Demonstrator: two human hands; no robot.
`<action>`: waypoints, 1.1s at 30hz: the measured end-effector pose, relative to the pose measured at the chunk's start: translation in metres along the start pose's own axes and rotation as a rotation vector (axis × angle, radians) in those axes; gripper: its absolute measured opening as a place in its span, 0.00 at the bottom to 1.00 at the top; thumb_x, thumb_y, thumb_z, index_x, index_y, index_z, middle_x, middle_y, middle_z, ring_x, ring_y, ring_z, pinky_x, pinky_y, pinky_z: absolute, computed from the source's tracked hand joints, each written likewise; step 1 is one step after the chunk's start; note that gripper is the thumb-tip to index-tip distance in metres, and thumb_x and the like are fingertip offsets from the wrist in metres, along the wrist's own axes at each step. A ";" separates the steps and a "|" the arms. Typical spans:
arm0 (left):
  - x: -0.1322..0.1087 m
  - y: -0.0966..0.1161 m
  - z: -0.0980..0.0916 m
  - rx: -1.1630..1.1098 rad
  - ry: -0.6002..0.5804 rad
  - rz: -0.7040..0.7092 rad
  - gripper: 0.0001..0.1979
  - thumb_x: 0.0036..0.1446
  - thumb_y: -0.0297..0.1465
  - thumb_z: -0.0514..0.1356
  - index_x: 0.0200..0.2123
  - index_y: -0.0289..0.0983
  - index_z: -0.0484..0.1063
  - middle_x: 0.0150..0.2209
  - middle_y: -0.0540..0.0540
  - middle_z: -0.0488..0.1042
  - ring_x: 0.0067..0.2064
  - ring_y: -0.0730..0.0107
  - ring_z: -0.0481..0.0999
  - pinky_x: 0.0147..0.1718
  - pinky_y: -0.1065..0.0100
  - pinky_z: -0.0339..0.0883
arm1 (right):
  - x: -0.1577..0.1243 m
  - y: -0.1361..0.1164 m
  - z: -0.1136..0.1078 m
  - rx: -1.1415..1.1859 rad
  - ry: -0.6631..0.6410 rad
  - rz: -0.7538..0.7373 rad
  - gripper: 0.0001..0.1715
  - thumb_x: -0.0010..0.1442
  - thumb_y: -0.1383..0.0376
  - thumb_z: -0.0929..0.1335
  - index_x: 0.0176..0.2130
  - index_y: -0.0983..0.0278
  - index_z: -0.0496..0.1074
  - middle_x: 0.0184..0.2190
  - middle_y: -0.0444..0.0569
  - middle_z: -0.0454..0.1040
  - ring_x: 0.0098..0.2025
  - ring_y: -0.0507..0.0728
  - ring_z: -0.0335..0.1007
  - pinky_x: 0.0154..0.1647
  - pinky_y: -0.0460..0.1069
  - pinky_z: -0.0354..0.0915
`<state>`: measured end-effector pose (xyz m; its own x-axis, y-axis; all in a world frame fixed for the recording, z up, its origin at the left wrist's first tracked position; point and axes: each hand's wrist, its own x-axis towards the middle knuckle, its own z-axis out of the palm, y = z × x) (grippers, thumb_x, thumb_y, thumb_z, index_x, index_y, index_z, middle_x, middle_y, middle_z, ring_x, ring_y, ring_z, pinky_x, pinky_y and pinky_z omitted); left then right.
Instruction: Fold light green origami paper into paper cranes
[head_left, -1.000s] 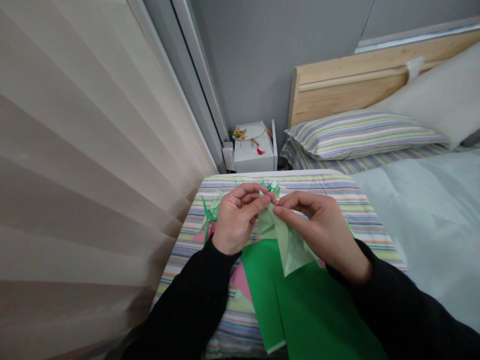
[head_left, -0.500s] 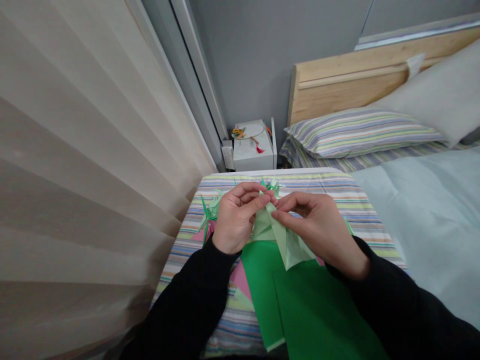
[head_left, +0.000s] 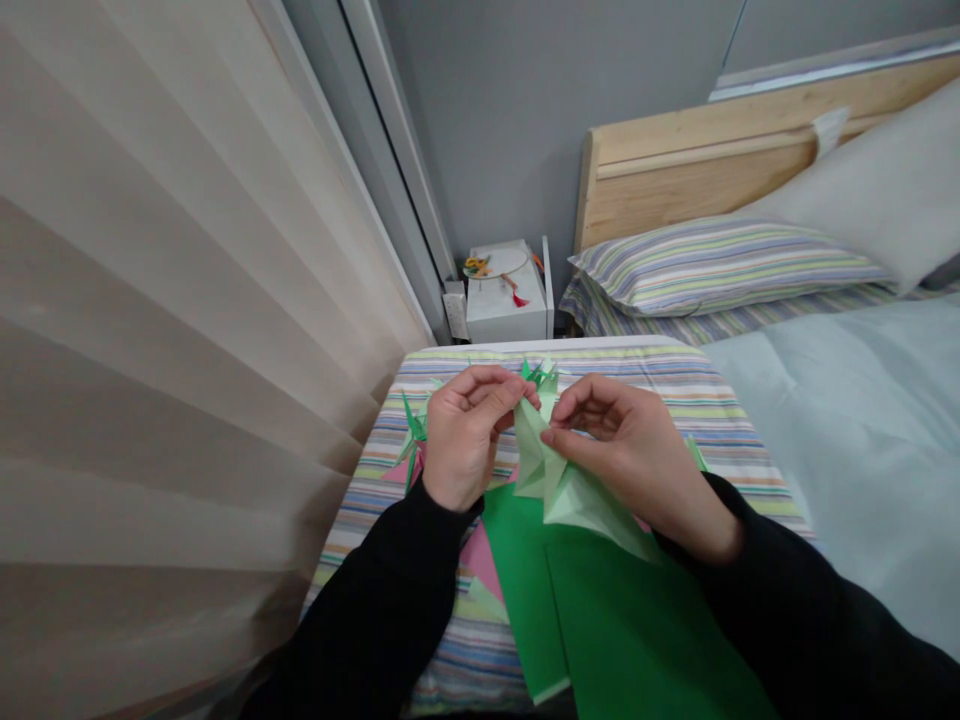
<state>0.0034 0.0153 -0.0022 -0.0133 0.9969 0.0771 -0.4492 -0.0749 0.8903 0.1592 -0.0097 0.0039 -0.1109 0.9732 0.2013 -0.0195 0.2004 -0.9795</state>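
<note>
A pale green sheet of origami paper (head_left: 577, 495), creased and partly folded, hangs between my hands above the table. My left hand (head_left: 472, 430) pinches its upper tip between thumb and fingers. The thumb and curled fingers of my right hand (head_left: 637, 450) grip the paper's right side. Below lie dark green paper sheets (head_left: 600, 620), and a pink sheet (head_left: 482, 562) sticks out at their left. Folded green paper pieces (head_left: 414, 425) with pointed tips stand left of my left hand, and more green folded pieces (head_left: 538, 373) show behind the fingertips.
The table has a striped cloth (head_left: 465, 650). Beyond it stands a white cabinet (head_left: 506, 320) with a round fan (head_left: 499, 262) on top. A pleated curtain (head_left: 187, 350) borders the left. To the right is a bed with a striped pillow (head_left: 735, 265) and wooden headboard (head_left: 652, 185).
The pale green paper has opened out and swung to the right, its lower part now spreading under my right hand. My fingertips have moved slightly apart.
</note>
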 end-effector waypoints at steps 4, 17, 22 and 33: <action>-0.001 0.001 -0.002 0.032 -0.070 0.002 0.16 0.46 0.40 0.76 0.32 0.36 0.78 0.25 0.49 0.79 0.27 0.71 0.78 0.29 0.71 0.70 | 0.001 0.000 -0.002 0.041 -0.004 0.029 0.09 0.48 0.69 0.76 0.28 0.63 0.72 0.27 0.43 0.76 0.30 0.52 0.73 0.35 0.48 0.69; -0.002 -0.001 -0.005 0.168 -0.190 -0.062 0.09 0.45 0.31 0.76 0.30 0.36 0.83 0.29 0.49 0.79 0.31 0.73 0.74 0.37 0.71 0.67 | 0.000 0.002 -0.006 -0.167 0.017 -0.088 0.05 0.56 0.66 0.74 0.30 0.63 0.74 0.29 0.45 0.78 0.34 0.55 0.76 0.41 0.51 0.71; -0.002 -0.002 -0.006 0.189 -0.184 -0.031 0.11 0.47 0.33 0.76 0.35 0.37 0.84 0.35 0.46 0.81 0.37 0.68 0.77 0.42 0.69 0.68 | 0.001 0.002 -0.006 -0.170 0.045 -0.072 0.07 0.55 0.64 0.74 0.29 0.63 0.74 0.28 0.45 0.78 0.33 0.56 0.76 0.39 0.51 0.71; -0.006 0.002 -0.001 -0.034 -0.299 -0.252 0.12 0.47 0.35 0.76 0.35 0.37 0.83 0.28 0.49 0.77 0.27 0.74 0.73 0.31 0.71 0.67 | 0.000 0.000 -0.007 -0.102 -0.012 -0.030 0.09 0.56 0.65 0.73 0.25 0.63 0.73 0.26 0.44 0.75 0.32 0.55 0.72 0.43 0.53 0.69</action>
<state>0.0013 0.0094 -0.0010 0.3602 0.9328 -0.0104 -0.4346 0.1777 0.8829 0.1658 -0.0092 0.0043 -0.1233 0.9653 0.2300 0.0785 0.2406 -0.9675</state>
